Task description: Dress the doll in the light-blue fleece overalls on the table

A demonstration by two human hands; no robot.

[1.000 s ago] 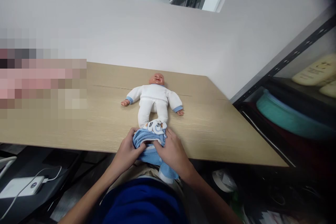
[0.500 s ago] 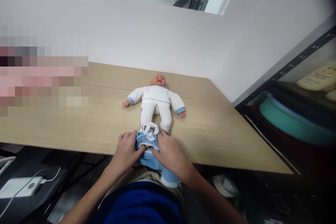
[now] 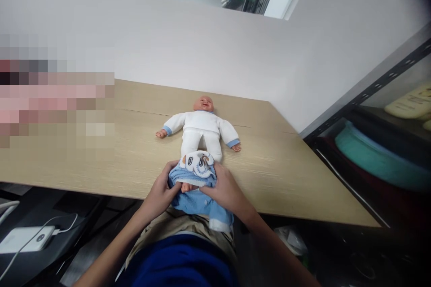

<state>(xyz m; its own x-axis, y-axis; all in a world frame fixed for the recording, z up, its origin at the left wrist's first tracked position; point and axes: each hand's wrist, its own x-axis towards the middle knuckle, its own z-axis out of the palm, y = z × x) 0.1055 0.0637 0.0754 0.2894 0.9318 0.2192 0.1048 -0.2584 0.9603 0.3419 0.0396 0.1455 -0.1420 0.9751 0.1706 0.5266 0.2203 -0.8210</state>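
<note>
A baby doll in white clothes with blue cuffs lies on its back on the light wooden table, head away from me. At its feet sits a bunched blue garment with a white animal patch. My left hand grips the garment's left side with fingers curled. My right hand grips its right side. The doll's feet are inside the gathered opening, and one bare foot shows between my hands. The rest of the garment hangs over the table's near edge onto my lap.
A white partition wall stands behind the table. A dark metal shelf with a teal round object is on the right. A white power bank with a cable lies low on the left. A blurred-out area covers the table's left part.
Both hands have pulled the blue garment farther up over the doll's legs; the patch now sits higher and a bare foot shows between the hands.
</note>
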